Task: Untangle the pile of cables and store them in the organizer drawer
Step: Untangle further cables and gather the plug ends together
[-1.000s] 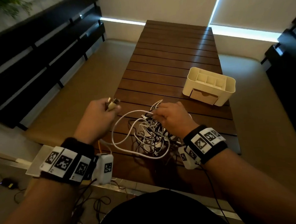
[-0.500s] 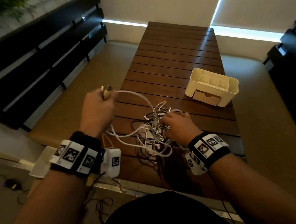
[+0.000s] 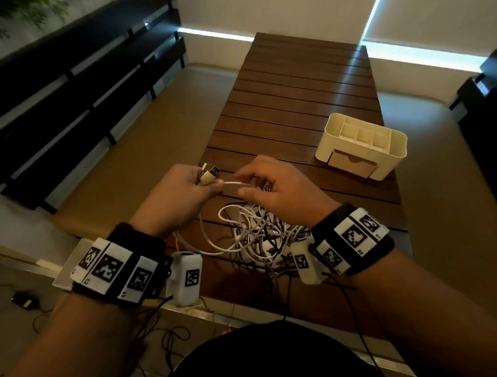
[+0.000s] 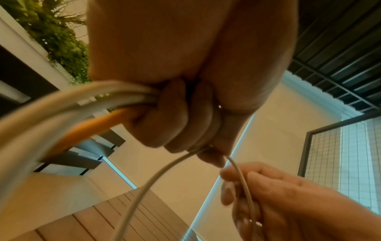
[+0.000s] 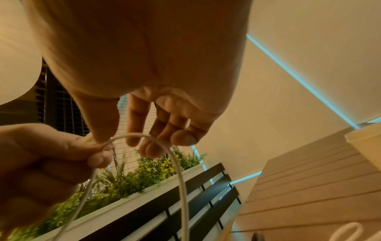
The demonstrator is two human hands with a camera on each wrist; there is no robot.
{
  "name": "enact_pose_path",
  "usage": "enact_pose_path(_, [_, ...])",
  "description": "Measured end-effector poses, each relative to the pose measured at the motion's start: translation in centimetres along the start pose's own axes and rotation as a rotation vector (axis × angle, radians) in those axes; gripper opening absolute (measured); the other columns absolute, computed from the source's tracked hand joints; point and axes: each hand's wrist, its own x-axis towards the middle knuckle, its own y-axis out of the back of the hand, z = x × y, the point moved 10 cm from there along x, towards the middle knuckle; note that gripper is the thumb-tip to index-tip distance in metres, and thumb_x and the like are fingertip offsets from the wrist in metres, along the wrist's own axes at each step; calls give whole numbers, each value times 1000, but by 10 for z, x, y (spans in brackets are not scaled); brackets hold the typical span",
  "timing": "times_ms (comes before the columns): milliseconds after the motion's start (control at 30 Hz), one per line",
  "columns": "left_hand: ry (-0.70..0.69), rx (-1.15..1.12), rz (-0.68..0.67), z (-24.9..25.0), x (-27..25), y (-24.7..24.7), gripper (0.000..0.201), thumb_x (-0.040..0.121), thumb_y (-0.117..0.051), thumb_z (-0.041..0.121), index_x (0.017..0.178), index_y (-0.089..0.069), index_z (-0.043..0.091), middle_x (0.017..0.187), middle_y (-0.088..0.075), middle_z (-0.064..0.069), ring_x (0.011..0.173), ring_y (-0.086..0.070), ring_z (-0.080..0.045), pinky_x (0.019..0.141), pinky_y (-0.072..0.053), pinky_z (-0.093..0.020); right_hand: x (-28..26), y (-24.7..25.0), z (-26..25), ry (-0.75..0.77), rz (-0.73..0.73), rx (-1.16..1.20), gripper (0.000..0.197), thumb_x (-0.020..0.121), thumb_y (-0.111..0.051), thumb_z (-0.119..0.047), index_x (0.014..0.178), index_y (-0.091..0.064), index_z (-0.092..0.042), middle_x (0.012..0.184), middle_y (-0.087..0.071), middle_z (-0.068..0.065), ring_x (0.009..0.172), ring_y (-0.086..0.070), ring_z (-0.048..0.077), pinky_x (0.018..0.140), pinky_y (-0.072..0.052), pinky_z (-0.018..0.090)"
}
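On table (image 3: 294,99), organizer (image 3: 395,163) compartments bare (drawer (image 3: 352,164) closed).

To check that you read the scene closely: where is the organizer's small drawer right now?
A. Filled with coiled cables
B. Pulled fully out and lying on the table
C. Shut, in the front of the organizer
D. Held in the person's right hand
C: the drawer sits flush in the front of the cream organizer, apart from both hands and the cable pile.

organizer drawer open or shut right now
Shut. In the head view the drawer front sits flush in the cream organizer, with no gap showing and no cables inside yet.
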Motion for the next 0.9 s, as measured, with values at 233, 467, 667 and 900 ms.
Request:
enact_pose_path(233, [15, -187, 60, -14, -11, 17, 22, 97, -61, 28, 87, -69, 10, 52, -48, 13, 46, -40, -4, 51, -32, -26, -16, -33, 5, -251, -150, 360, 15, 100, -59, -21, 101, -71, -12, 68, -69, -4, 55, -65, 5, 52, -48, 16])
enact_pose_path(467, [81, -245, 239, -62, -17, 65, 19, 98, -60, 30, 94, -71, 15, 53, -43, 11, 48, -36, -10, 50, -31, -28, -39, -99, 22, -300, -565, 87, 17, 101, -57, -25, 87, -66, -29, 81, -74, -4, 70, -71, 7, 64, -53, 22])
enact_pose_path(667, [174, -190, 97, -97, -30, 26, 26, 94, -65, 32, 93, -71, 7, 53, -42, 8, 47, -36, -9, 53, -30, -30, -54, -134, 42, -258, -703, -261, 24, 95, -64, -36, 116, -72, -28, 109, -59, -7, 100, -55, 12, 85, -47, 31])
enact_pose_path(900, [203, -263, 18, -102, -39, 7, 36, 94, -66, 29, 97, -60, -7, 53, -40, 10, 50, -35, -11, 55, -29, -31, -43, -117, 46, -341, -493, -69, 31, 93, -68, -32, 123, -65, -27, 101, -63, -10, 85, -57, 1, 73, -45, 18])
